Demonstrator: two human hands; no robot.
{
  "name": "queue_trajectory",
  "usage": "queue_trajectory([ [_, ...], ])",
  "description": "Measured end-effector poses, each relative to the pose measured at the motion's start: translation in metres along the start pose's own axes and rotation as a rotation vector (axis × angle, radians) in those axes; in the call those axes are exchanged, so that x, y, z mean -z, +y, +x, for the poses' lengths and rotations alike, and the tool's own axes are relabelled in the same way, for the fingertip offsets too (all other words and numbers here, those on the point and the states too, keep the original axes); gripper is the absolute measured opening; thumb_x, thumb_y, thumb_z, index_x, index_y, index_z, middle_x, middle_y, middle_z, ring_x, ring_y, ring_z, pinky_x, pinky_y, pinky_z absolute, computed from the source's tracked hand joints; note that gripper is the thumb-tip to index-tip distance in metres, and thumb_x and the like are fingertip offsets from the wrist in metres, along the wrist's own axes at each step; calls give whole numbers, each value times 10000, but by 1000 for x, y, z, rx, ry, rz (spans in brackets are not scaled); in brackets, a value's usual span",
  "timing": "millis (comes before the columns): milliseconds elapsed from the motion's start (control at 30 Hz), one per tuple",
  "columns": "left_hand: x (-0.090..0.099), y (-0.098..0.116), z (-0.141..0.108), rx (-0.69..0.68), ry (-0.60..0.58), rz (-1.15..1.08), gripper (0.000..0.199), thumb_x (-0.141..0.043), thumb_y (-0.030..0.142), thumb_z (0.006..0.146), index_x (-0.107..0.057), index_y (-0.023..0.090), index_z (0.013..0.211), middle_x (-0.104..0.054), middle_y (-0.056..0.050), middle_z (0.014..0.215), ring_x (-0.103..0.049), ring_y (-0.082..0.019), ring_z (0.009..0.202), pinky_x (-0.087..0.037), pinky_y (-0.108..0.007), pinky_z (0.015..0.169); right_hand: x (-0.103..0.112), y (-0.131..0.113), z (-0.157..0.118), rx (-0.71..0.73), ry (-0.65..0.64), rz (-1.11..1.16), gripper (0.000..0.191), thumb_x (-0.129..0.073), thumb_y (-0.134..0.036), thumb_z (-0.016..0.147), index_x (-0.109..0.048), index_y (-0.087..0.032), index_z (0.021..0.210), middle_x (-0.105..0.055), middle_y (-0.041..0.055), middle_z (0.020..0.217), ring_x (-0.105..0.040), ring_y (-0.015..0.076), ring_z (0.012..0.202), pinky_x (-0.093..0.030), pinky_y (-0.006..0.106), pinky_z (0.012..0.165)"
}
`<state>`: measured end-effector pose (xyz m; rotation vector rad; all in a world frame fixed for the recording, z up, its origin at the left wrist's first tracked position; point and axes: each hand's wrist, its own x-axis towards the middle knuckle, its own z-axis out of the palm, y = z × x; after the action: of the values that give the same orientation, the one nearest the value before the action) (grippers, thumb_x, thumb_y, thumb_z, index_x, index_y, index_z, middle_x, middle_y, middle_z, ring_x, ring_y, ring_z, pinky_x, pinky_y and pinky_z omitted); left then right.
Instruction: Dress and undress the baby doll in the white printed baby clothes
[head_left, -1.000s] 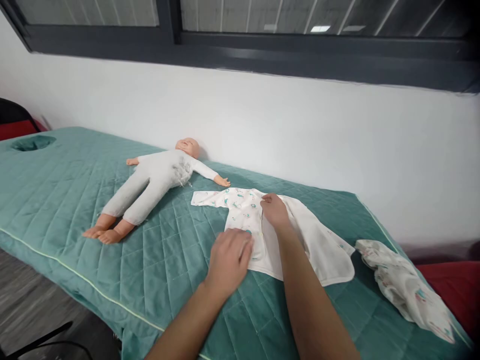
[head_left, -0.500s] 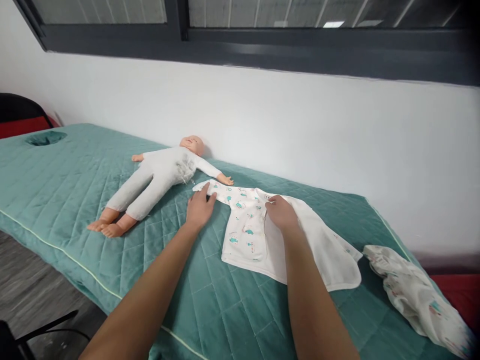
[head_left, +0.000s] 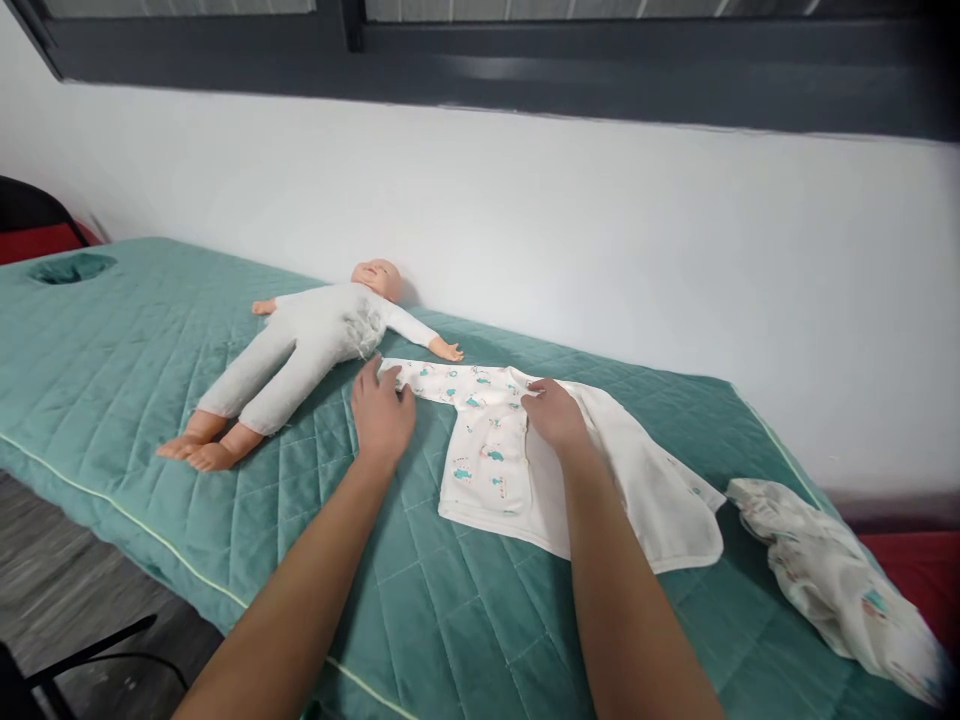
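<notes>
A small white shirt with green and red prints (head_left: 491, 450) lies spread on the green quilted bed cover, its right front folded open and showing the plain inside. My left hand (head_left: 382, 410) is at the end of the left sleeve, fingers bent and apart, thumb beside the cuff. Near the neckline, my right hand (head_left: 555, 412) pinches the shirt's front edge. A baby doll in a white cloth body (head_left: 304, 335) lies on its back beyond my left hand, one arm stretched toward the sleeve.
A bunched printed white cloth (head_left: 832, 575) lies at the right end of the green bed (head_left: 420, 610). The bed has a face hole (head_left: 73, 268) at the far left. Behind it stands a white wall under a dark window frame. A black metal frame is at bottom left.
My left hand has shifted left along the sleeve to its cuff, which now lies straighter. My right hand stays near the neckline. The view has tilted slightly down.
</notes>
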<state>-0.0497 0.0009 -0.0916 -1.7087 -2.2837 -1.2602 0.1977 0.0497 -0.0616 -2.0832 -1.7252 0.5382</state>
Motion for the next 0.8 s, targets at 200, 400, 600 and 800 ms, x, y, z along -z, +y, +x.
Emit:
queue_trajectory([
  [200,29,41,-68,-533,-298,-403,265,-444,281,982,-625,195,1155,-654,-71,1165,-578,-186,1130,-477,-340,999,-2,6,4,-2,19,-6,423,-523,-325,785,-619,-231,1186,-718,86,1068,-654,272,985,-464,364,843],
  [400,45,60,-103,-767,-580,-212,324,-605,482,907,-655,218,1089,-665,-47,1032,-598,-216,992,-470,-395,911,-3,8,3,24,35,-36,428,-521,-285,771,-625,-220,1181,-705,98,1130,-643,277,1030,-457,373,880],
  [600,40,57,-101,-760,-605,-144,264,-529,445,958,-657,222,1019,-644,-33,963,-594,-204,920,-463,-377,840,-2,5,2,31,32,-44,417,-507,-254,781,-629,-216,1177,-688,99,1188,-629,278,1075,-448,377,912],
  [800,42,57,-102,-784,-562,-153,219,-446,307,1000,-639,207,976,-635,-16,913,-586,-186,858,-457,-346,778,-2,3,0,49,19,-33,401,-513,-266,792,-625,-216,1174,-687,88,1194,-627,266,1081,-444,368,927],
])
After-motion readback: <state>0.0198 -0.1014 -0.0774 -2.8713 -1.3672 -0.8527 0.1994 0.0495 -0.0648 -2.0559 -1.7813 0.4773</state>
